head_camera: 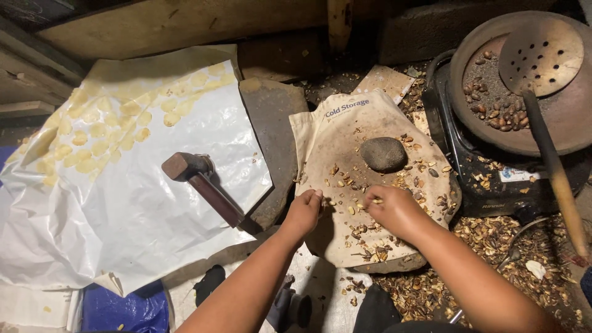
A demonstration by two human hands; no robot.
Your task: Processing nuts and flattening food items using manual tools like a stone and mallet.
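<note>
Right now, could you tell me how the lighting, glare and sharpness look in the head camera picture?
In the head view, light falls from above: the white plastic sheet is bright with mild glare, while the top edge and corners sink into dark shadow. The left hand and right hand on the cloth bag look fairly sharp. Straight edges bow near the frame's borders, a wide-angle distortion.

Floor: dark, dusty ground (271, 117), littered with brown husk scraps at lower right.
Back edge: rough pale wooden plank (179, 28) across the top of the frame.
Upper left: grey weathered boards (28, 68).
Light: dim, warm, brightest over the centre; corners fall into shadow.
</note>
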